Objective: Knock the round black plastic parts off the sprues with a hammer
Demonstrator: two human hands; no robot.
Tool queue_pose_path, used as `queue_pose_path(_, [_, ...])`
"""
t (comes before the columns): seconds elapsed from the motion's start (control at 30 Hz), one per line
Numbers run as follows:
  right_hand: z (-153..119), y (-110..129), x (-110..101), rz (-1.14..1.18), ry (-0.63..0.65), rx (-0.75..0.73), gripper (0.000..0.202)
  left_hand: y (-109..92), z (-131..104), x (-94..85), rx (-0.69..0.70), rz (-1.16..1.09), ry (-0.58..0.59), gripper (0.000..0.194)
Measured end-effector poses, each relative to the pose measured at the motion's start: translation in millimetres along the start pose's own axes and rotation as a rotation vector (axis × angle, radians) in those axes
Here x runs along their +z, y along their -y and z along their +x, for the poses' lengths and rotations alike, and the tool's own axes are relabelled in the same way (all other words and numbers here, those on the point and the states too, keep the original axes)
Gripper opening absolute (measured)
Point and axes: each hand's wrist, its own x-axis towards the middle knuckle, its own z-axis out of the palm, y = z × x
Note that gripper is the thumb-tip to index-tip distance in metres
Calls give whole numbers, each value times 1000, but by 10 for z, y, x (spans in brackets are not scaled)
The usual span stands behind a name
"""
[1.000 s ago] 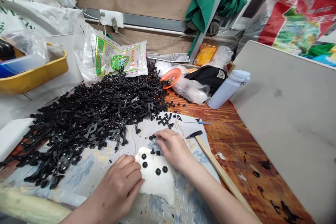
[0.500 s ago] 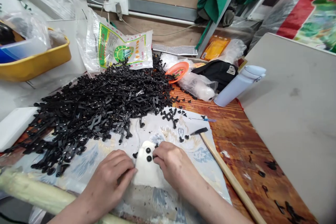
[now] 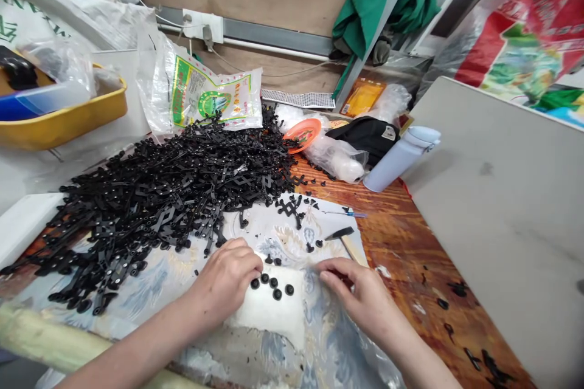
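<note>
Several small round black caps (image 3: 274, 282) lie on a white pad (image 3: 269, 310) in front of me, which rests on a patterned cloth (image 3: 328, 328). My left hand (image 3: 228, 276) is at the pad's upper left edge, its fingers closed beside the leftmost cap; what they hold, if anything, is hidden. To the right of the pad, my right hand (image 3: 360, 295) hovers near the cloth with thumb and forefinger apart and nothing visible between them. A large heap of black jointed parts (image 3: 182, 176) spreads beyond my left hand.
A hammer (image 3: 340, 233) lies behind my right hand. Farther back are a pale blue bottle (image 3: 396, 161), an orange plate (image 3: 303, 135) and a printed bag (image 3: 210, 94). A yellow basin (image 3: 68, 127) stands at the left, a grey panel (image 3: 493, 194) at the right.
More black caps show on the pad, spread apart. My left hand has moved up and right to the pad's edge; my right hand has moved right, away from it, and its fingers have parted.
</note>
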Motion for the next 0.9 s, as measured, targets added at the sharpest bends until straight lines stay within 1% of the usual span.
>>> queue_pose_path(0.1, [-106,-92,-21,-10,-9,8,24,-18,-97,-63,-11,7,21,25])
queue_pose_path(0.23, [-174,-119,-9,13,-6,10,25,-84,-328,-111,-63,17,-93,22])
queue_pose_path(0.3, [-180,-96,27,26,21,12,25,-159,-420,-62,-59,-10,-122,23])
queue_pose_path(0.37, [-175,-59,73,31,45,11,24,-248,-462,35,-11,-21,-150,24])
queue_pose_path(0.43, [-156,-18,102,25,51,1,24,-320,-456,145,33,-6,-187,28])
queue_pose_path(0.5, [-121,8,86,11,48,-16,23,-350,-426,229,43,16,-203,30])
queue_pose_path(0.53, [-98,7,59,-7,24,-22,24,-346,-413,254,43,22,-203,30])
queue_pose_path(0.6, [-52,-43,-23,-86,-90,4,26,-308,-409,271,49,20,-193,28])
queue_pose_path(0.67, [-28,-183,-107,-235,-201,90,27,-244,-443,256,60,9,-188,26])
queue_pose_path(0.7, [-28,-291,-136,-327,-235,153,27,-210,-472,241,69,6,-193,26])
queue_pose_path(0.77, [-43,-574,-153,-493,-209,205,29,-150,-539,198,80,4,-229,25])
queue_pose_path(0.8, [-50,-735,-143,-547,-234,224,35,-124,-568,167,67,-1,-254,23])
queue_pose_path(0.83, [-52,-895,-125,-564,-237,232,37,-98,-589,127,29,-12,-275,21])
queue_pose_path(0.9, [-44,-1156,-87,-499,-186,246,32,-42,-597,18,-133,-37,-296,18])
